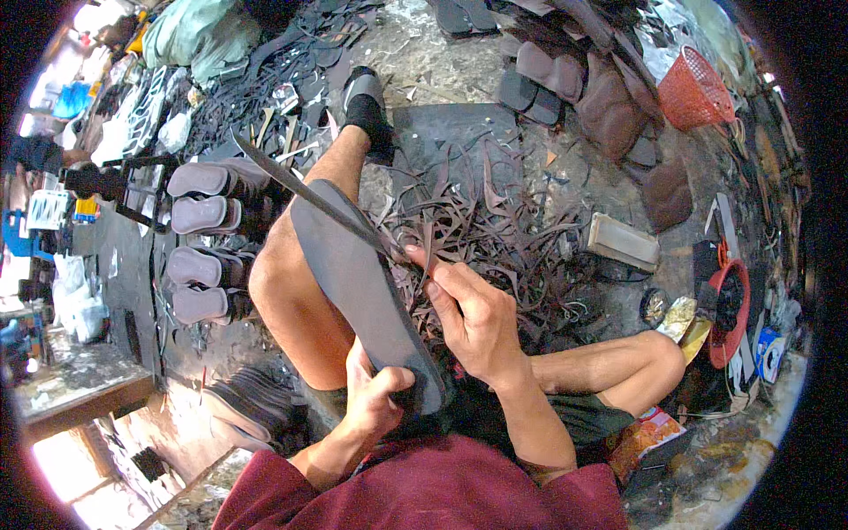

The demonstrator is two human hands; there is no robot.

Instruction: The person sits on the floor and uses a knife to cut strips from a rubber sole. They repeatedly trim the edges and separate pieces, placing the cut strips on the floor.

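A long dark grey shoe sole lies tilted across my lap, its wide end up by my raised knee. My left hand grips its narrow lower end, thumb pressed on the top face. A thin, slightly curved dark strip crosses the sole's upper part and sticks out past its left edge. Beside the sole's right edge, my right hand is closed in a pinch where the strip's lower end comes in. Whether its fingers hold the strip or a small tool, I cannot make out.
A heap of dark offcut strips covers the floor ahead. Paired soles stand in stacks at left; more soles lie at far right. A red basket, a pale block and a red round container are at right.
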